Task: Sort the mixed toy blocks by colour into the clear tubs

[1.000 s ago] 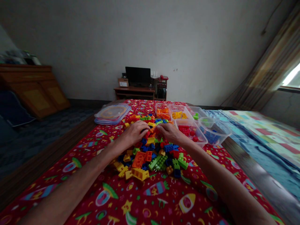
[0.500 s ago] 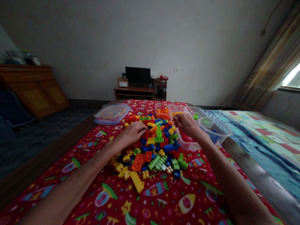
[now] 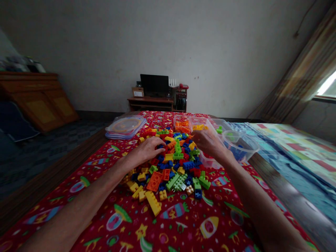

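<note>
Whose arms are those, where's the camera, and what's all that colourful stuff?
No robot here: these are a person's own bare hands. The camera is worn on their head, looking forward and down at the hands. On a red patterned cloth lies a heap of colourful toy blocks. The left hand is at the heap's left side; the right hand is near its right edge, by the clear boxes. I can't tell whether either hand holds a block.

The right hand has moved away from the left hand, past the brick pile. Just by the right hand, a clear box sits closer to the pile now. Nearer the person than the left hand, a long yellow brick has turned.
</note>
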Motion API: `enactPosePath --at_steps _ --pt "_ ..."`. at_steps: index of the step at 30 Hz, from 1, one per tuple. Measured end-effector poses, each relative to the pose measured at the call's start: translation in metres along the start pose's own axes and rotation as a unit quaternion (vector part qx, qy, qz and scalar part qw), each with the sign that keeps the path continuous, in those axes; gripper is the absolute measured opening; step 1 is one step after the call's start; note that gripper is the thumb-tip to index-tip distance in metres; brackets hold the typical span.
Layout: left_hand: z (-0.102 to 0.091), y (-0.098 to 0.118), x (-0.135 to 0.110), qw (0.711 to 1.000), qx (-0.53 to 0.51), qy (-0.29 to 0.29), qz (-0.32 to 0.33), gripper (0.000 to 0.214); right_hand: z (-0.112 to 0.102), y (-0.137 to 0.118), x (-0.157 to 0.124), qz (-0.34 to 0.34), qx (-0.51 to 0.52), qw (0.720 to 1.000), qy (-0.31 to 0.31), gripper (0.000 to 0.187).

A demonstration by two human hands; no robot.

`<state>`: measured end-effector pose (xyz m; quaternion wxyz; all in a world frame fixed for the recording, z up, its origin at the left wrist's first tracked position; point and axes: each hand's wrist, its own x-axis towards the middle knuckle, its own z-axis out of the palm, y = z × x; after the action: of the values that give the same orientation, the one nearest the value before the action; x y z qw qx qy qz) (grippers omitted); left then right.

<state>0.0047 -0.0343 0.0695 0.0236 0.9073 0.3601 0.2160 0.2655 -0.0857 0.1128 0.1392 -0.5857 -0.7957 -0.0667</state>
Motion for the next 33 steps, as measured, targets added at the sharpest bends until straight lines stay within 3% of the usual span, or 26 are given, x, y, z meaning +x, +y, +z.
enactPosePath --at_steps 3,8,13,18,25,33 --pt "0.002 -0.002 0.001 1.0 0.007 -0.001 -0.001 0.016 0.009 -0.028 -0.002 -0.048 0.009 0.998 -0.034 0.025" --pt "0.002 -0.001 0.001 1.0 0.008 0.017 0.003 0.021 0.038 -0.044 -0.006 -0.094 -0.005 0.996 -0.013 0.023" --pt "0.0 0.002 0.0 0.999 0.007 0.037 -0.013 0.015 0.037 -0.043 -0.003 -0.073 -0.017 0.996 -0.041 0.022" --pt "0.004 0.005 0.0 0.999 -0.005 0.018 0.031 0.012 0.03 -0.041 -0.003 -0.066 -0.011 0.997 -0.043 0.022" --pt "0.011 0.012 0.0 0.997 0.013 -0.003 0.07 0.005 0.045 -0.043 -0.001 -0.067 -0.021 0.997 -0.036 0.025" --pt "0.012 0.009 0.0 0.997 0.009 0.001 0.077 0.011 0.035 -0.018 0.003 -0.068 0.038 0.996 0.05 0.019"
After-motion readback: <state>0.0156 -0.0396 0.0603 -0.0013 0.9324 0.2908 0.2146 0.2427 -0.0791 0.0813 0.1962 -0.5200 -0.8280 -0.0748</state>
